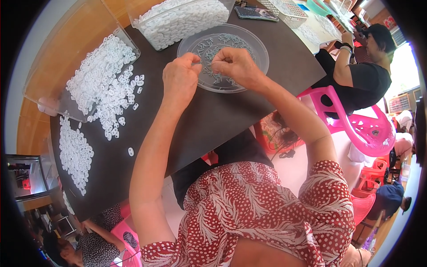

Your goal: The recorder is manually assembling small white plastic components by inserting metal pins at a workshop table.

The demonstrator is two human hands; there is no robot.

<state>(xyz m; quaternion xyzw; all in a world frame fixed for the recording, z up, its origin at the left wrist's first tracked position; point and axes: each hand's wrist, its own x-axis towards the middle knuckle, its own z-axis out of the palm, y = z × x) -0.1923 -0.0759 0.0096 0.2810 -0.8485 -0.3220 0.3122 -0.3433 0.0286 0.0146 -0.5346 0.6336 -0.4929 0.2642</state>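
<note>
Slender grey pieces [215, 50] lie scattered in the round clear tray [187, 44], straight ahead at the far side of the dark table [111, 173], and both hands are right at them! Right hand [238, 66] is the nearer one, hanging over the tray's middle with the pieces beneath and around it; left hand [181, 80] sits out at the tray's left edge, so the pieces lie to its right. And look at the angles: the pieces point every which way, no single long axis shared among them. The hands are apart from each other, a narrow gap between, both with fingers curled in toward the thumb; whether either is closed on a tiny piece, I cannot tell. Off to the left, small white pieces [100, 75] spill from a tipped clear bin [53, 66], with a filled clear box [187, 22] just beyond the tray and a phone [256, 14] to its upper right. Labels? No brand or lettering can be made out on tray, bin or box.
</note>
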